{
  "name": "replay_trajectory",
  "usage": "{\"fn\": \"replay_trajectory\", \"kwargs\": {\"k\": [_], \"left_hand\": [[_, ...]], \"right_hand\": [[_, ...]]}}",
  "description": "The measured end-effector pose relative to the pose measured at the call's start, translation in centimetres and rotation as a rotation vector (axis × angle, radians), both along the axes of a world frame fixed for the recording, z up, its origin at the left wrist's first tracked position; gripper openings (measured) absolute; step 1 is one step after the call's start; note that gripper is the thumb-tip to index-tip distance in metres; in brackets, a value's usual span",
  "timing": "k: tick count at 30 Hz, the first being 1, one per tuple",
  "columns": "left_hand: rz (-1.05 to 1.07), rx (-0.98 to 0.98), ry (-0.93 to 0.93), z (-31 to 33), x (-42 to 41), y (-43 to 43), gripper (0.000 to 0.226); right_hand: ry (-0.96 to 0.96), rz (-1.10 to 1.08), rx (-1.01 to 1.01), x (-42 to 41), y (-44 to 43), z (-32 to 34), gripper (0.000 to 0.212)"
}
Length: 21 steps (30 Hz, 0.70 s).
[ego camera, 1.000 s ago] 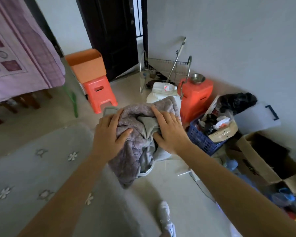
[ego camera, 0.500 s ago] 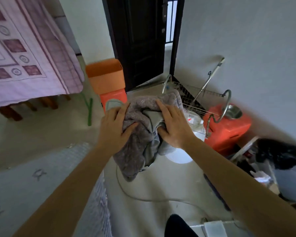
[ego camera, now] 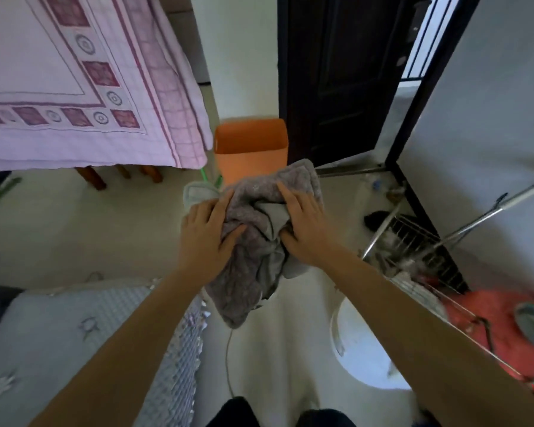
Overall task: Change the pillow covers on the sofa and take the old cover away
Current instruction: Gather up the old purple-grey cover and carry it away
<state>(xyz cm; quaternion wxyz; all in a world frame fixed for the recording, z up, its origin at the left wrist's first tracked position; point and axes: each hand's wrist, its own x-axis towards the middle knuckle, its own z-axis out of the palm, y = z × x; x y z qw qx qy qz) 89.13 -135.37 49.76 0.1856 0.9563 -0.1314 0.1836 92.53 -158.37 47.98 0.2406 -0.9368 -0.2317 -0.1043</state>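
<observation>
Carried nearer the orange plastic bin (ego camera: 250,149), the crumpled grey fleece pillow cover (ego camera: 253,241) hangs above the pale floor (ego camera: 74,235), bunched between left hand (ego camera: 207,229) and right hand (ego camera: 302,226), both curled around it.

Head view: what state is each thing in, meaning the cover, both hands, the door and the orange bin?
Old cover: bunched up, held off the floor.
Left hand: grips the cover's left side.
Right hand: grips the cover's right side.
Dark door: open, daylight showing at its right.
Orange bin: upright, no lid.
</observation>
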Motion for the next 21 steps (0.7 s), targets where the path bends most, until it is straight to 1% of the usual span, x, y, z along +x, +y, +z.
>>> {"fn": "replay_trajectory", "kwargs": {"k": [5,9,13,15,18,21], "left_hand": [[0.098,-0.012,0.040,-2.2,8.8,5.1,0.067],[0.081,-0.021,0.023,-4.7,18.1,7.9,0.065],[0.037,-0.026,0.080,-5.0,28.1,9.5,0.065],[-0.026,-0.028,0.114,-4.3,32.9,10.3,0.065],[-0.122,-0.016,0.145,-2.9,40.3,10.7,0.069],[-0.169,0.009,0.161,-2.7,46.5,9.8,0.071]], "right_hand": [[0.017,0.110,-0.047,10.5,5.2,-1.0,0.079],[0.044,0.106,-0.098,19.6,8.1,-3.4,0.077],[0.078,0.051,-0.109,28.9,10.0,-3.6,0.075],[0.084,0.012,-0.124,33.2,10.4,-3.0,0.077],[0.068,-0.094,-0.087,38.5,10.4,-2.1,0.080],[0.098,-0.148,-0.053,43.1,9.5,-2.6,0.078]]}}
